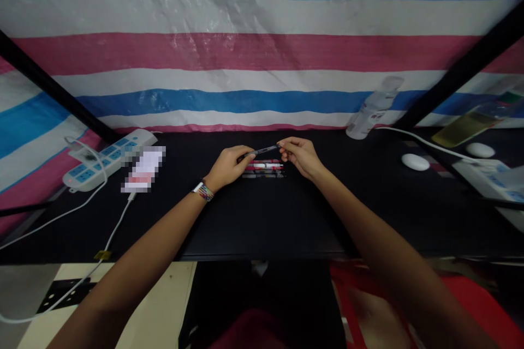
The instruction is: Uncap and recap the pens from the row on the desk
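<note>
A dark pen point(265, 150) is held up between my two hands, slightly tilted with its right end higher. My left hand point(231, 166) is closed around its left end, thumb along the barrel. The fingertips of my right hand point(301, 155) pinch the other end. Just below, several pens point(266, 166) lie side by side on the black table point(262, 218), some with red parts, one whitish, some dark. My left fingers cover their left ends in part. A woven bracelet point(203, 191) circles my left wrist.
On the left are a power strip point(88, 174) and a blurred-out phone point(144, 169) on a white cable point(117, 226). To the right stand a whitish bottle point(372, 112), white oval objects point(415, 162), a tilted bottle of yellowish liquid point(466, 130) and another power strip point(483, 174). Striped sheeting point(262, 54) hangs behind.
</note>
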The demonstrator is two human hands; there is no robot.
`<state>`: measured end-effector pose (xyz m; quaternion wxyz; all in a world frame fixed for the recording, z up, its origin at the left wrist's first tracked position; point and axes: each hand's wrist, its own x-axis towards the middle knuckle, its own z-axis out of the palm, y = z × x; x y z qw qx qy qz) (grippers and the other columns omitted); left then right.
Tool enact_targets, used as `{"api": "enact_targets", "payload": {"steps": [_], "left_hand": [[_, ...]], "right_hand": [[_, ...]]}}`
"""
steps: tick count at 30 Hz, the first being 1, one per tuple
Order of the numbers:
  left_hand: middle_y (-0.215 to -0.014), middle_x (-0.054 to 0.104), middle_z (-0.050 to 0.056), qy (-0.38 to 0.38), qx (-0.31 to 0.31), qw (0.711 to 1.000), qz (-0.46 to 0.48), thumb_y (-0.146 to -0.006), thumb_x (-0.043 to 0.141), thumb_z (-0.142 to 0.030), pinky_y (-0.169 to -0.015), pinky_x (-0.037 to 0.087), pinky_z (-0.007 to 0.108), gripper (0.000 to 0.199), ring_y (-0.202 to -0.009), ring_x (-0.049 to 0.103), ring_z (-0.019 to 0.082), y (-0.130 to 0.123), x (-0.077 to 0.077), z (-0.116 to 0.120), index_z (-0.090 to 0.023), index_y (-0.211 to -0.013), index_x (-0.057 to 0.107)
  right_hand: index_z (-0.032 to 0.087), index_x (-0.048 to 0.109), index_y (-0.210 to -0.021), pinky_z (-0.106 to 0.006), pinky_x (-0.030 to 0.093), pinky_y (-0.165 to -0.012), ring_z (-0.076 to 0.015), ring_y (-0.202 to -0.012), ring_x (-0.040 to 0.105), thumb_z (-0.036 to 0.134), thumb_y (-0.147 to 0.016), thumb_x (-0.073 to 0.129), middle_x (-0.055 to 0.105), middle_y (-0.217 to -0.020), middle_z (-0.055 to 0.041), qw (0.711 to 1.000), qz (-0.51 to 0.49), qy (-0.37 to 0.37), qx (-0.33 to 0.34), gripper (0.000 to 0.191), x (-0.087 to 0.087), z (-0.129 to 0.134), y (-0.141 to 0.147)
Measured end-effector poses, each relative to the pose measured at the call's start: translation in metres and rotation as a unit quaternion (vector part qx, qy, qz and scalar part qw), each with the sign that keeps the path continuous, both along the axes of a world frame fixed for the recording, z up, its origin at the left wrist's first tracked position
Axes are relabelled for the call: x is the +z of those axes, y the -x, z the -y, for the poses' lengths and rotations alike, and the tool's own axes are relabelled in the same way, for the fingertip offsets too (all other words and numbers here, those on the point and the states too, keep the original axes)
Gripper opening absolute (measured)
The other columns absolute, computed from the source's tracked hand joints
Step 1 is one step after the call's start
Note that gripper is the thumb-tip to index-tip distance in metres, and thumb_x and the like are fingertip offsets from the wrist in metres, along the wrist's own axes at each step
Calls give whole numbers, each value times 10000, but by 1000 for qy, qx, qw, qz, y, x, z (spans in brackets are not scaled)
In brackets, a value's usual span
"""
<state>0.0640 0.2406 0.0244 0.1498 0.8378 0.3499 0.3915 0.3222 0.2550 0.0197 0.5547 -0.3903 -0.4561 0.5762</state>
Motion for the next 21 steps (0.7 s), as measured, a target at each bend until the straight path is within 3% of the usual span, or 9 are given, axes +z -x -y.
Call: {"api": "enact_targets", "payload": {"steps": [4, 8, 12, 21], "left_hand": [[-999, 804, 80, 2, 10, 1000, -2, -1099, 613, -361, -827, 581, 345, 254, -860, 735, 205, -1, 1, 1, -183, -1106, 793], [-1114, 805, 87, -12, 40, 999, 35, -1051, 695, -327, -824, 588, 334, 212, -891, 731, 194, -2, 1, -1, -191, -1198, 764], [-1085, 803, 83, -23, 36, 998, 56, -1049, 702, -313, -818, 591, 331, 152, -946, 743, 205, -1, -1, -3, -202, -1122, 777], [-1061, 827, 84, -11, 31, 998, 54, -1085, 648, -400, -825, 587, 349, 250, -943, 759, 221, -2, 2, 0, -202, -1105, 800]], "right_hand": [[161, 807, -815, -306, 500, -568, -127, -598, 563, 360, -689, 982, 680, -710, -34, 1000, -2, -5, -3, 294, 1, 1, 1], [167, 804, -821, -318, 501, -572, -132, -597, 557, 331, -736, 944, 676, -708, -38, 1000, 3, -7, -13, 232, 0, -1, 1], [180, 805, -817, -328, 505, -577, -139, -601, 556, 312, -770, 913, 677, -714, -44, 1000, 10, -5, -16, 177, -2, -2, 2], [170, 804, -790, -318, 502, -568, -132, -599, 549, 359, -689, 988, 671, -693, -40, 1000, -14, 0, -12, 282, -4, -3, 2]]}}
